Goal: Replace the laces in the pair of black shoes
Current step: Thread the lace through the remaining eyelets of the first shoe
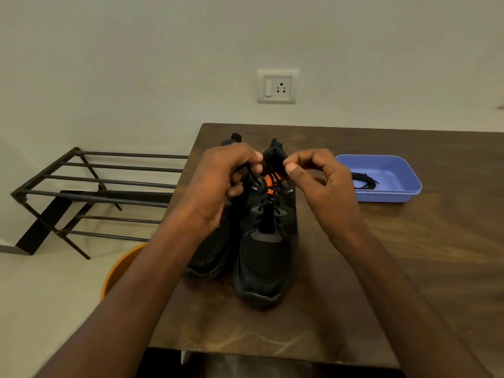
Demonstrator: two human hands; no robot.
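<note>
While both hands pinch the lace (266,199) at the right shoe (268,241) collar, left hand (226,181) and right hand (319,181) fingers curled tight, uneven pulling could slip an end; tangling likely.

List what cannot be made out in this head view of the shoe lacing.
- Left shoe: mostly hidden behind the left hand and forearm; its lacing cannot be seen.
- Lace ends on the right shoe: covered by the fingers of both hands; the right hand hides its pinch.
- Orange tub: mostly blocked by the table edge and left arm.
- Laces in the blue tray: too small to count.
</note>
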